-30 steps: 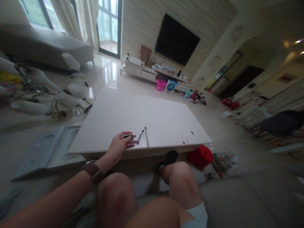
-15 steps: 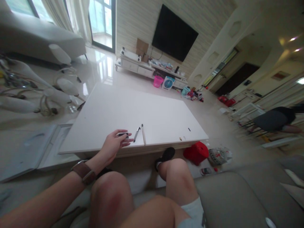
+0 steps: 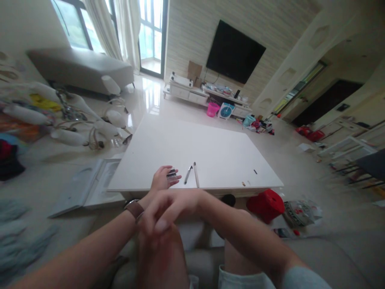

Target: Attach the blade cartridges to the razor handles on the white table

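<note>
My left hand point(image 3: 161, 179) rests at the near edge of a white table point(image 3: 192, 140), its fingers around a small black-and-silver item point(image 3: 171, 175) whose kind I cannot make out. A brown watch strap point(image 3: 134, 209) circles that wrist. My right hand point(image 3: 171, 206) crosses in front of the left wrist, above my knee point(image 3: 161, 257). Its fingers are loosely curled and slightly blurred, with nothing visible in them. Just right of the left hand lie a slim silver tool with a dark handle point(image 3: 188, 175) and a thin pale stick with a dark tip point(image 3: 196, 174).
A short black piece point(image 3: 255, 171) and small brown bits point(image 3: 243, 184) lie on the table's right part. Beyond its near right edge are a red stool point(image 3: 266, 205) and a printed bag point(image 3: 302, 212). A lamp with white shades point(image 3: 70, 136) stands on the left floor.
My right hand has come into view and reached across to the left wrist. The view has turned left, so the table appears further right. The left hand still has the small item.
</note>
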`<state>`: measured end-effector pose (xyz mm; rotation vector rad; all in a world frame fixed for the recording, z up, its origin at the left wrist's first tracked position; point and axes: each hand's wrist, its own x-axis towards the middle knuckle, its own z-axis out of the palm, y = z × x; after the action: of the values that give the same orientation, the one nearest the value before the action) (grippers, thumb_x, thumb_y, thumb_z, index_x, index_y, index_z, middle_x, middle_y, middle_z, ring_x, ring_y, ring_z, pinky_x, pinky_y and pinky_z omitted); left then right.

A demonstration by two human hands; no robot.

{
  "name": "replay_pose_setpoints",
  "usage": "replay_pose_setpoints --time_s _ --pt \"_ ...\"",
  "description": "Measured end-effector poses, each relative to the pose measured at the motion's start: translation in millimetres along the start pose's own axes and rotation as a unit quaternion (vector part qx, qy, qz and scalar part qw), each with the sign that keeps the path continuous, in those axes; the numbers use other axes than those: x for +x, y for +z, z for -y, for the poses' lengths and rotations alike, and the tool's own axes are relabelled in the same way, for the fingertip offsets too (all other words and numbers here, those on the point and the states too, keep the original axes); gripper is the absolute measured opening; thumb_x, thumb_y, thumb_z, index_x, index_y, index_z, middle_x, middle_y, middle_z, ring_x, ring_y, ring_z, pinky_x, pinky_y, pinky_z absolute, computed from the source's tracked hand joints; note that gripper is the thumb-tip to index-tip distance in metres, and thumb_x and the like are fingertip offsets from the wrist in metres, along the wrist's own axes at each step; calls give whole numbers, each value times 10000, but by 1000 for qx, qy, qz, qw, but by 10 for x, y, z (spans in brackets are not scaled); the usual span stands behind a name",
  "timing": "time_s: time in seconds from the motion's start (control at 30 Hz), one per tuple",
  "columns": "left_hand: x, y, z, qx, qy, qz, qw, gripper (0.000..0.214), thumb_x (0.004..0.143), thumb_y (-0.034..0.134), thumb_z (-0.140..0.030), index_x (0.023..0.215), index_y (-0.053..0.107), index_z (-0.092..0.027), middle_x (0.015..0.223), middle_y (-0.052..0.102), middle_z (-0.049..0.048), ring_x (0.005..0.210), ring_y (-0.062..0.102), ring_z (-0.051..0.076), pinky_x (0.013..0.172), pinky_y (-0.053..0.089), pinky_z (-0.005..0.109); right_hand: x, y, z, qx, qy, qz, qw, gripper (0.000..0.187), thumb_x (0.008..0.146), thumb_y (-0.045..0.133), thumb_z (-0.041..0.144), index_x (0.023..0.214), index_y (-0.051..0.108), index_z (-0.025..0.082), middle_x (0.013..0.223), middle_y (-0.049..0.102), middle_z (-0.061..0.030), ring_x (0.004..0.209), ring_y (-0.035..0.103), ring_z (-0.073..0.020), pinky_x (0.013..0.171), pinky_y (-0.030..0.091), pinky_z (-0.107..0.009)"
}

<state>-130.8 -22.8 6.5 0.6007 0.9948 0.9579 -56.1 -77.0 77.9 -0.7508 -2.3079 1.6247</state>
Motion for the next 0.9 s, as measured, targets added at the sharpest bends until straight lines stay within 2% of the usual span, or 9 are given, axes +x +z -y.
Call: replay_pose_setpoints --time_s 0.07,0.1,0.17,0.2,0.33,0.47,0.63,0.8,0.9 --pt "26 -7 22 -20 16 -23 999 132 791 564 -153 921 578 -174 789 713 64 632 713 188 541 553 259 -216 -307 -292 60 111 -30 992 290 990 520 325 858 679 121 766 711 -23 666 669 -111 634 518 -212" --pt "31 -10 35 -33 21 -29 999 124 797 558 -159 919 578 -170 796 716 72 642 716 192 550 558 266 -337 -442 -481 59 186 -105 975 249 963 550 308 868 682 120 754 704 -28 636 649 -111 607 504 -212" --pt "30 -17 60 -54 13 -28 998 113 807 547 -175 914 576 -155 833 723 96 654 730 215 570 571 296 -546 -642 -899 -77 355 -278 889 194 933 571 288 904 703 150 788 714 -18 656 633 -109 615 480 -203" --pt "26 -20 68 -60 7 -24 998 111 809 543 -181 910 575 -148 852 724 107 657 736 230 576 574 309 -622 -702 -1105 -114 391 -315 857 165 917 569 234 936 703 140 832 721 -37 709 637 -126 642 472 -212" --pt "5 -28 70 -70 11 -22 997 110 804 533 -181 893 574 -132 884 722 126 677 747 251 576 566 299 -775 -753 -1720 -189 450 -373 789 149 866 574 159 943 698 128 938 730 -82 862 639 -184 731 442 -244" --pt "-20 -22 83 -70 9 -27 997 113 798 532 -186 894 566 -138 890 721 120 680 747 243 585 561 291 -901 -782 -1993 -237 492 -409 731 187 882 555 193 1007 673 122 1033 723 -144 934 647 -228 735 430 -268" --pt "-15 -23 58 -73 3 -28 997 119 791 529 -193 895 563 -144 883 714 106 688 746 241 607 558 301 -910 -837 -2138 -278 503 -395 717 178 882 572 229 999 665 132 1012 727 -150 919 657 -233 715 427 -273" --pt "94 -80 -212 -108 102 -91 985 118 801 494 -175 905 550 -165 876 704 75 707 743 209 651 554 298 -607 -737 -2158 -332 466 -346 744 208 891 563 259 1063 649 181 1090 700 -104 966 641 -215 759 423 -273" --pt "132 -93 -297 -113 117 -109 981 110 813 468 -152 892 542 -170 867 693 62 701 739 195 656 551 292 -576 -715 -2140 -357 448 -312 758 199 895 573 302 1054 657 217 1137 677 -84 1037 613 -216 810 424 -277"
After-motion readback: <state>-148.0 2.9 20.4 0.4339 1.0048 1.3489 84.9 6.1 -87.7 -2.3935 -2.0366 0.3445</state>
